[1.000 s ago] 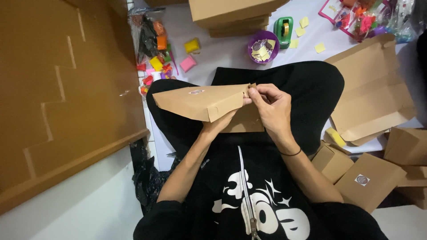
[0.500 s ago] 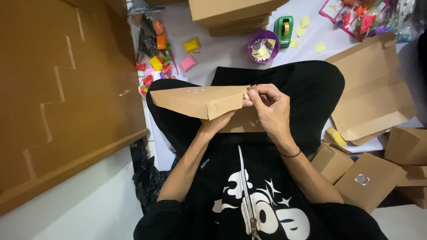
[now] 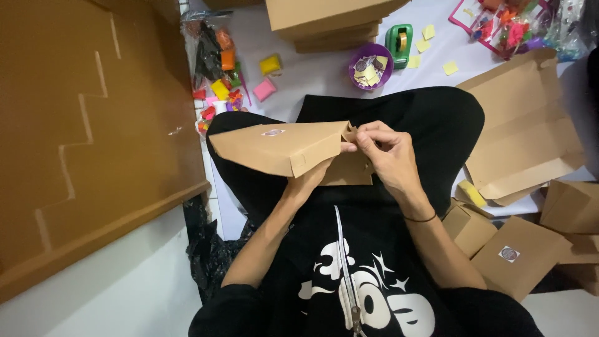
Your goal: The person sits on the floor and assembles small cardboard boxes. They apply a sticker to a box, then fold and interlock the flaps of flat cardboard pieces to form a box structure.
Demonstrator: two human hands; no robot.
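Box runs lengthwise off to my left, right hand pinching its near-end flap, left hand cupped underneath.

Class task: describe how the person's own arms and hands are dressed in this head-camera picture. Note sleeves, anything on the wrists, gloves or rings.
Both forearms are bare; black short sleeves end near the elbows. The left hand has no glove. The right hand is also ungloved, and a thin dark band circles its wrist. No rings or watch can be made out.
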